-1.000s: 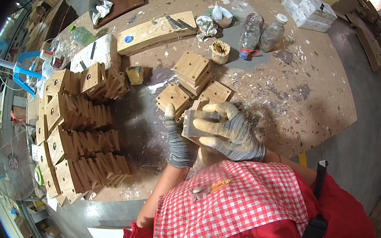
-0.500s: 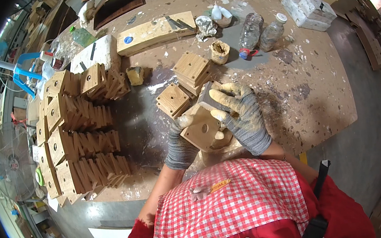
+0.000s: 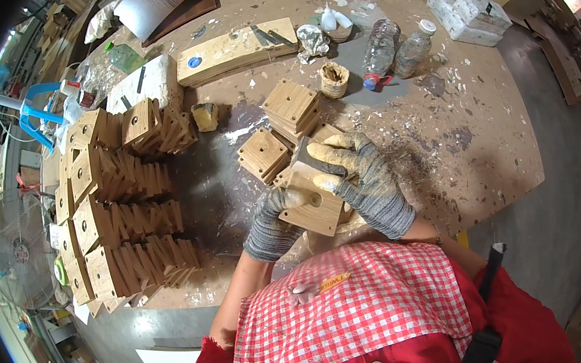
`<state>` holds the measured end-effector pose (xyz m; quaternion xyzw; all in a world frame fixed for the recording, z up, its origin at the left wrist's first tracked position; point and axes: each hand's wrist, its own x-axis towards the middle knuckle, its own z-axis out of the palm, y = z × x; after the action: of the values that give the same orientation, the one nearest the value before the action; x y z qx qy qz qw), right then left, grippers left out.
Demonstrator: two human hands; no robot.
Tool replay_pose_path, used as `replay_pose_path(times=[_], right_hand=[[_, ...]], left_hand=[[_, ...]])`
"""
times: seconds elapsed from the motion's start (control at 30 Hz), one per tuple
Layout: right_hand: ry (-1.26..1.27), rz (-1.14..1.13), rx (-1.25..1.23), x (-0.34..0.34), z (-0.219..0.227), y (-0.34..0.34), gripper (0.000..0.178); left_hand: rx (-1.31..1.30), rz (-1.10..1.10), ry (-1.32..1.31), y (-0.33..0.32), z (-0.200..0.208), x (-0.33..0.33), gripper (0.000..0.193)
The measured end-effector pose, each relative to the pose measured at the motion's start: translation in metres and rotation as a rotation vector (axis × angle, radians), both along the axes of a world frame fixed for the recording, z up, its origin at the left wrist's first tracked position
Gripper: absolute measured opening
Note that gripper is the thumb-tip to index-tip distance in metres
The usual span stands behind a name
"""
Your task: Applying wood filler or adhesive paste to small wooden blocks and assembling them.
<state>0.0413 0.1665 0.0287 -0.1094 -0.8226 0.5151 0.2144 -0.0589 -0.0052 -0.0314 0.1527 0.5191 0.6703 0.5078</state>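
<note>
Both my gloved hands hold one square wooden block (image 3: 317,211) with a hole in its middle, just above the table's near edge. My left hand (image 3: 272,224) grips its left side with a finger at the hole. My right hand (image 3: 365,181) wraps over its top and right side. Just beyond lie two short stacks of similar square blocks (image 3: 265,154), (image 3: 291,106) on the stained worktable (image 3: 474,137).
Rows of wooden blocks standing on edge (image 3: 116,210) fill the table's left side. Further back are a curved plank (image 3: 234,50), a small round pot (image 3: 334,79), two plastic bottles (image 3: 396,49), a white foam slab (image 3: 145,87) and a floor fan (image 3: 19,247) at left.
I have lifted the block off the table and turned its broad face up toward me. My right hand moved from lying over it to gripping its upper right side.
</note>
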Motion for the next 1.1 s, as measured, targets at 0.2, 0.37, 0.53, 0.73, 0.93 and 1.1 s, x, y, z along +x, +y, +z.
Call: replay_pose_path(times=[0.2,0.37,0.53,0.73,0.93,1.1], right_hand=[[-0.083,0.007,0.111,0.006,0.002,0.008,0.033],[-0.096,-0.011,0.074,0.013,0.001,0.011,0.034],[0.022,0.095,0.279,0.024,0.0,0.001,0.035],[0.093,0.213,0.236,0.029,-0.001,-0.005,0.04],[-0.048,0.048,0.285,0.028,-0.016,-0.003,0.036],[-0.089,-0.018,0.319,0.021,-0.025,-0.007,0.039]], left_hand=[[0.038,0.17,-0.304,0.0,0.036,-0.012,0.054],[0.159,0.235,-0.363,0.013,0.05,-0.013,0.06],[0.285,0.343,-0.46,0.023,0.048,-0.015,0.061],[0.356,0.386,-0.513,0.025,0.035,-0.017,0.062],[0.341,0.487,-0.59,0.028,0.039,-0.009,0.054],[0.238,0.486,-0.51,0.027,0.037,-0.006,0.053]])
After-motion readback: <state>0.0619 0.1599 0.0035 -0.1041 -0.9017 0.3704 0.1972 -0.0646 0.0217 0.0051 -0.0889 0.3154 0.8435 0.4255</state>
